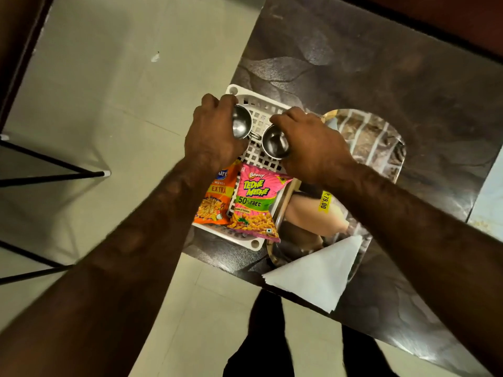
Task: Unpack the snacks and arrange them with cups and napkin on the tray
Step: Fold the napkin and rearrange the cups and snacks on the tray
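Note:
My left hand (212, 134) grips a steel cup (241, 123) over the far end of a white plastic basket (261, 112). My right hand (310, 142) grips a second steel cup (275, 144) beside it, also above the basket. In the basket's near end lie an orange snack packet (215, 200) and a pink Tedhe Medhe packet (255, 202). To the right lies a shiny steel tray (381, 137) that mirrors the ceiling, partly hidden by my right arm. A folded white napkin (318, 276) rests on the tray's near end.
The dark patterned table (353, 63) ends just left of the basket and near the napkin. A yellow price sticker (324, 200) shows on the tray. Black stand legs (54, 175) stand on the tiled floor at left. My legs are below the table edge.

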`<state>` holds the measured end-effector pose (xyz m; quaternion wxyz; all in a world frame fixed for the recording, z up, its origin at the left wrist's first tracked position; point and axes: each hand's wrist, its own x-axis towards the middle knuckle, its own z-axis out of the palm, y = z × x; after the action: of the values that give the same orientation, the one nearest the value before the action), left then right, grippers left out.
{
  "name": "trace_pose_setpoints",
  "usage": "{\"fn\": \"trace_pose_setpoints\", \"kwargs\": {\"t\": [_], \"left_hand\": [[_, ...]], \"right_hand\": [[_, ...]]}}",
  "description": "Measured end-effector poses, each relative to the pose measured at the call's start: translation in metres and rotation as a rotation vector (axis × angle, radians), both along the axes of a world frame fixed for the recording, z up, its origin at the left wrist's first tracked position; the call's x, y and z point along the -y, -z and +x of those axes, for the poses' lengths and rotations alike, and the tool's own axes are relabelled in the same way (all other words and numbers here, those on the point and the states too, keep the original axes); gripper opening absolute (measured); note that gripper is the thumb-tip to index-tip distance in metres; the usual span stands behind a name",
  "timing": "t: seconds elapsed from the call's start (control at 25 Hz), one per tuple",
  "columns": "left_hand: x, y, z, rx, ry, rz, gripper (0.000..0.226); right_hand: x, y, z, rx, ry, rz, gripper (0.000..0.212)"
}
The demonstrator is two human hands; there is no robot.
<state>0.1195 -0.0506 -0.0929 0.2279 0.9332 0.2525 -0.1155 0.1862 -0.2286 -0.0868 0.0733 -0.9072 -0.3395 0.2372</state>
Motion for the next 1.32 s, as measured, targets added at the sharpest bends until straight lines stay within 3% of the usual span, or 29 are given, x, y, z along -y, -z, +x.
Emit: {"fn": "trace_pose_setpoints", "kwargs": {"t": [0.2, 0.28, 0.36, 0.4, 0.48, 0.56, 0.76, 0.88, 1.0, 1.12, 1.2, 1.32], "left_hand": [[0.002, -0.021, -0.008, -0.080, 0.042, 0.075, 0.093], [0.010, -0.040, -0.027, 0.109, -0.008, 0.158, 0.071], [0.035, -0.057, -0.058, 0.258, -0.027, 0.024, 0.038], [0.053, -0.063, -0.077, 0.228, -0.003, -0.118, 0.026], [0.094, -0.067, -0.116, 0.057, 0.095, -0.365, 0.017], [0.136, -0.060, -0.147, -0.116, 0.216, -0.432, 0.025], [0.198, -0.019, -0.167, -0.368, 0.445, -0.164, 0.064], [0.199, -0.013, -0.162, -0.351, 0.465, -0.085, 0.054], [0.186, -0.017, -0.151, -0.260, 0.463, -0.044, 0.046], [0.165, -0.019, -0.143, -0.298, 0.531, -0.077, 0.046], [0.151, -0.023, -0.140, -0.317, 0.374, -0.283, 0.043], [0.139, -0.023, -0.143, -0.315, -0.099, -0.677, 0.025]], "right_hand": [[0.009, -0.015, -0.010, 0.018, 0.004, 0.018, 0.091], [0.038, -0.024, -0.021, 0.065, 0.142, 0.141, 0.075], [0.083, -0.027, -0.034, 0.001, 0.238, 0.156, 0.047], [0.105, -0.026, -0.042, -0.117, 0.223, 0.084, 0.039], [0.136, -0.022, -0.069, -0.412, 0.063, -0.125, 0.040], [0.150, -0.014, -0.101, -0.507, -0.110, -0.255, 0.054], [0.152, 0.011, -0.122, -0.220, -0.265, -0.333, 0.072], [0.146, 0.014, -0.122, -0.182, -0.249, -0.290, 0.050], [0.153, 0.005, -0.111, -0.374, -0.095, -0.177, 0.031], [0.175, -0.006, -0.100, -0.702, 0.140, -0.009, 0.032], [0.190, -0.010, -0.098, -0.881, 0.298, 0.154, 0.033], [0.207, -0.009, -0.098, -1.032, 0.560, 0.233, 0.027]]}}
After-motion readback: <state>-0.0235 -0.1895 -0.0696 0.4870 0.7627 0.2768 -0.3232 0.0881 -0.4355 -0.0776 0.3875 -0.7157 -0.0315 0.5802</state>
